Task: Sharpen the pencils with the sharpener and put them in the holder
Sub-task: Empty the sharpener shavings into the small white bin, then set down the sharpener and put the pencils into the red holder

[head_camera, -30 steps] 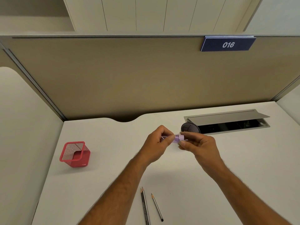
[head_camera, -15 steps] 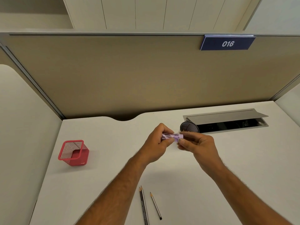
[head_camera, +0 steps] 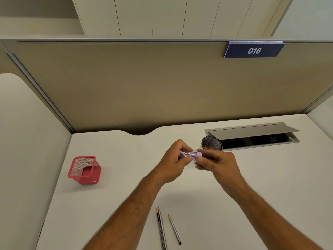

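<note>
From the head camera, both hands meet above the middle of the white desk (head_camera: 234, 186): the left hand (head_camera: 173, 162) grips the clear body of a purple sharpener (head_camera: 191, 154), and the right hand (head_camera: 219, 164) pinches its purple end; whether a pencil is in it I cannot tell. Three pencils (head_camera: 162, 230) lie near the front edge, two touching and one just beside them. The red mesh holder (head_camera: 84, 170) stands well to the left with no pencils showing, so most of the job looks undone.
</note>
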